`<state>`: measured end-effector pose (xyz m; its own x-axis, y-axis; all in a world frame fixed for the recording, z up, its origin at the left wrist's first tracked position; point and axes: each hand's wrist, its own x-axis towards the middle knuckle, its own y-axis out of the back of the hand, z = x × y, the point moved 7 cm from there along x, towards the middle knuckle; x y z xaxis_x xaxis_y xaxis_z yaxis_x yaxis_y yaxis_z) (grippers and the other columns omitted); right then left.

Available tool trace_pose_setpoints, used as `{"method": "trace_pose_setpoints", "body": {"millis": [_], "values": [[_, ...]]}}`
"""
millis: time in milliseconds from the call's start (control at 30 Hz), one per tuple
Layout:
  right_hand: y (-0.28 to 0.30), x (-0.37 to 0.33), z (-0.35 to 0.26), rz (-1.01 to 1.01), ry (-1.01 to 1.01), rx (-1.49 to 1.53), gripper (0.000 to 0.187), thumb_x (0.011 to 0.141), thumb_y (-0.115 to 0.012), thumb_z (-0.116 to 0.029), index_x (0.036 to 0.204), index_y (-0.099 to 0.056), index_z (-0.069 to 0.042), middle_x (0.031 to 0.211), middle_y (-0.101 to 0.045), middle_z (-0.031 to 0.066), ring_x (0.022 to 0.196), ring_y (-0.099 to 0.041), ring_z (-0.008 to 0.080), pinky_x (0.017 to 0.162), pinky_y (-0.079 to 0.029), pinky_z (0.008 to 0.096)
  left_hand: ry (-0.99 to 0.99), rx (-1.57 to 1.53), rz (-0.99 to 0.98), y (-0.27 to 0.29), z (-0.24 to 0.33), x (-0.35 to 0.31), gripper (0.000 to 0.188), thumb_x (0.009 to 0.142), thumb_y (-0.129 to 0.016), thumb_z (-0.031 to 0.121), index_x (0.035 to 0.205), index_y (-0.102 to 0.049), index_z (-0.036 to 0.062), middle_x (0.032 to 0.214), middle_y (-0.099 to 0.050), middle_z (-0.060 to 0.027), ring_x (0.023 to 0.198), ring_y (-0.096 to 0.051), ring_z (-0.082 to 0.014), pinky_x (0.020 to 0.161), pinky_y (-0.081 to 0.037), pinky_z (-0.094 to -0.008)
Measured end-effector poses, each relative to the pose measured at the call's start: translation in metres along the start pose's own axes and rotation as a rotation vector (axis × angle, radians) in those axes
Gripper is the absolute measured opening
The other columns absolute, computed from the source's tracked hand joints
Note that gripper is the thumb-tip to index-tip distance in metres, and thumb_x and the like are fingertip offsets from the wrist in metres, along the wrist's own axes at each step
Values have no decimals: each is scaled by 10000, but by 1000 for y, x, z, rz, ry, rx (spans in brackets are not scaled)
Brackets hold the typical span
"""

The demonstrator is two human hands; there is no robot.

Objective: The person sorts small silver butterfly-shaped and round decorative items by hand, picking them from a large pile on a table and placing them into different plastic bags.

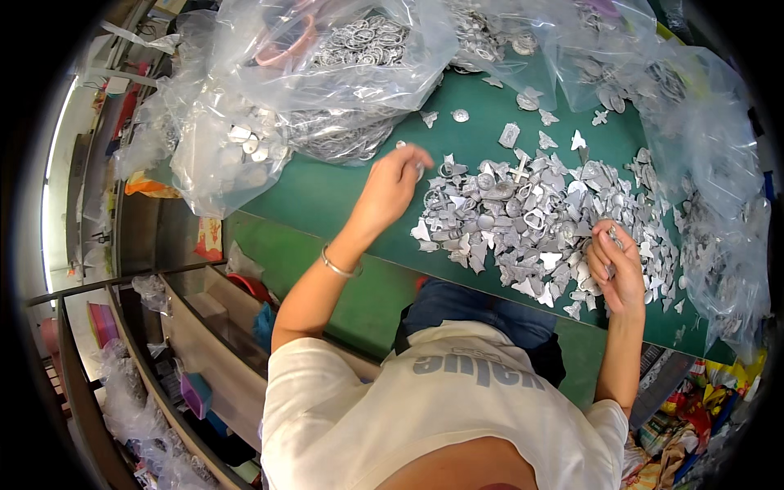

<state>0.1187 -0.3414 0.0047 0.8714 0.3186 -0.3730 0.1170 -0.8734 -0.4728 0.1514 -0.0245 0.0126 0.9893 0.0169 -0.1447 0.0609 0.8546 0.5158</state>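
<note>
A wide heap of small silver-grey metal charms (506,208) is spread over the green table (343,188), with a cross, heart outlines and flat shapes among them. My left hand (390,186), with a bangle on its wrist, hovers just left of the heap. Its fingers are bent together and slightly blurred; a bit of silver shows at them, but its shape is unclear. At the heap's right side, my right hand (622,273) is turned partly palm up. Its fingers curl round a few metal charms (614,235).
Clear plastic bags of metal pieces (351,122) stand at the back left. More bags (719,245) line the right side. Loose charms (510,135) lie behind the heap. Open wooden drawers (220,327) are at lower left, and colourful packaging (694,408) lies at lower right.
</note>
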Motion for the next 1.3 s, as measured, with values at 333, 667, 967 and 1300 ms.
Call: {"method": "trace_pose_setpoints", "body": {"millis": [333, 667, 967, 1300], "values": [[18, -11, -7, 79, 53, 70, 109, 904, -477, -91, 952, -511, 1, 585, -331, -46, 459, -304, 24, 398, -208, 173, -25, 318, -67, -17, -10, -16, 298, 706, -723, 250, 744, -562, 3, 666, -555, -139, 587, -516, -253, 540, -397, -361], [64, -47, -27, 265, 194, -102, 174, 913, -481, -124, 978, -538, 27, 547, -352, -43, 425, -288, 21, 384, -209, 187, -195, -394, 102, -9, -2, -9, 110, 884, -526, 98, 825, -442, 59, 876, -532, -35, 741, -430, -70, 647, -372, -204], [78, -67, -46, 414, 452, -883, 165, 779, -599, -18, 942, -625, -2, 802, -573, 44, 703, -493, 113, 657, -391, 223, 400, -1415, -593, -108, 41, -20, 142, 825, -471, 102, 954, -506, 56, 760, -535, -119, 598, -472, -166, 439, -360, -243], [91, -73, -53, 566, 555, -1196, 221, 734, -652, -66, 954, -633, -53, 1013, -616, 81, 895, -593, 285, 749, -463, 315, -628, 190, -467, -212, 166, -3, 229, 807, -586, 82, 1035, -578, 54, 897, -550, -104, 689, -544, -230, 647, -446, -307]]}}
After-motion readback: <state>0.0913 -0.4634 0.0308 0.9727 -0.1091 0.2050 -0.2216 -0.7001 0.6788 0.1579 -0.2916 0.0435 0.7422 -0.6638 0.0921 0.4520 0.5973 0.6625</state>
